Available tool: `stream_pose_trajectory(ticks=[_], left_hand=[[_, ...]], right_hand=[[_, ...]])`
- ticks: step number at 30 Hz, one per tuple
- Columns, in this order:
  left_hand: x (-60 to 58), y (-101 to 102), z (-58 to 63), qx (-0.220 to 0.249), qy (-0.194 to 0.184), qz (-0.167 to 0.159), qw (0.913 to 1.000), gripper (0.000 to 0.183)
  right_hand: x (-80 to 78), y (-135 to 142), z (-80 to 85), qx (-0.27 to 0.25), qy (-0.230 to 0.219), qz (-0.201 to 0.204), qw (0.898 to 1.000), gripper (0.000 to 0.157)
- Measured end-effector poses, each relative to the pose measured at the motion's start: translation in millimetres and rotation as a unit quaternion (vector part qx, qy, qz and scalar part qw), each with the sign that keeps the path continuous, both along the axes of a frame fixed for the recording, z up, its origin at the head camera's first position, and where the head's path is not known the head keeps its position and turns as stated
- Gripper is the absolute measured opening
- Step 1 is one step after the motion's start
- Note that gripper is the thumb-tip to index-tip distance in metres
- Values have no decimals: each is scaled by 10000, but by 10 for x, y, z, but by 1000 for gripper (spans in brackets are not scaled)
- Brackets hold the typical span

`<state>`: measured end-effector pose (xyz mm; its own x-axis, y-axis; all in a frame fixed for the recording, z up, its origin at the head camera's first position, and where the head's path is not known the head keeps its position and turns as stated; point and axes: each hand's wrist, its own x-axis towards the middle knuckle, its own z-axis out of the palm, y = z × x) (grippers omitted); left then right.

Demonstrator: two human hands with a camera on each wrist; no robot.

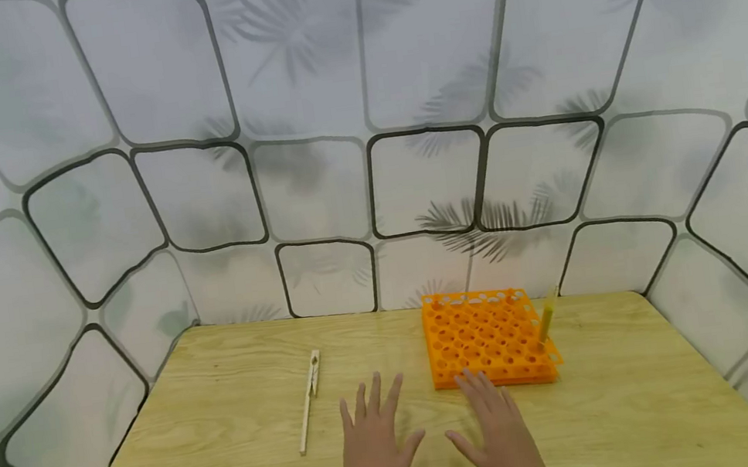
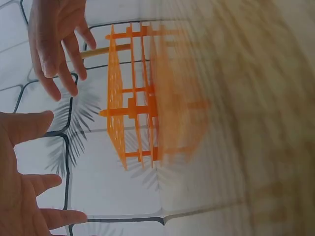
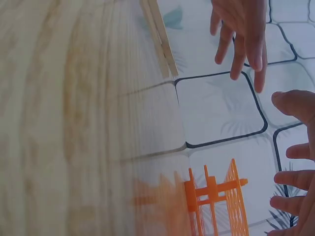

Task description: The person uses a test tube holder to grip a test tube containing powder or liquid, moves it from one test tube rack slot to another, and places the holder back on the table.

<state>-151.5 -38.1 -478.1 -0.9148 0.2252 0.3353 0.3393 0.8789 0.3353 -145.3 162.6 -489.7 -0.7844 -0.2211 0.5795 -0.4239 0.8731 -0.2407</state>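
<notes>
My left hand (image 1: 375,447) hovers over the table with fingers spread and holds nothing. To its left lies a wooden test tube holder (image 1: 307,413), its clamp end pointing away from me. My right hand (image 1: 499,428) is also empty, fingers extended, fingertips overlapping the near edge of an orange test tube rack (image 1: 487,356) in the head view. A thin yellow tube (image 1: 546,320) stands slightly tilted at the rack's right side. Side-on in the left wrist view, the rack (image 2: 152,110) shows stacked tiers, with the right hand (image 2: 56,39) above it.
The light wooden table (image 1: 230,430) reflects the rack in both wrist views. A pale curtain (image 1: 312,186) with dark rounded outlines and leaf prints surrounds its back and sides. The rack stands near the table's back edge.
</notes>
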Motion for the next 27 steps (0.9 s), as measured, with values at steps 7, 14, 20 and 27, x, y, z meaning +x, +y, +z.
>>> stream_pose_trajectory(ticks=[7,14,20,27], left_hand=[[-9,-26,44,611,132,-315,9975,63],[21,-95,109,773,-182,-628,9949,49],[33,-177,147,666,-694,-1041,9899,39],[-2,-292,203,329,-800,-1359,9869,35]], right_hand=[[-82,128,6,-280,354,254,9987,73],[-137,321,51,-549,548,550,9955,62],[-155,544,80,-620,528,398,9959,51],[-205,823,77,-562,536,99,9969,43]])
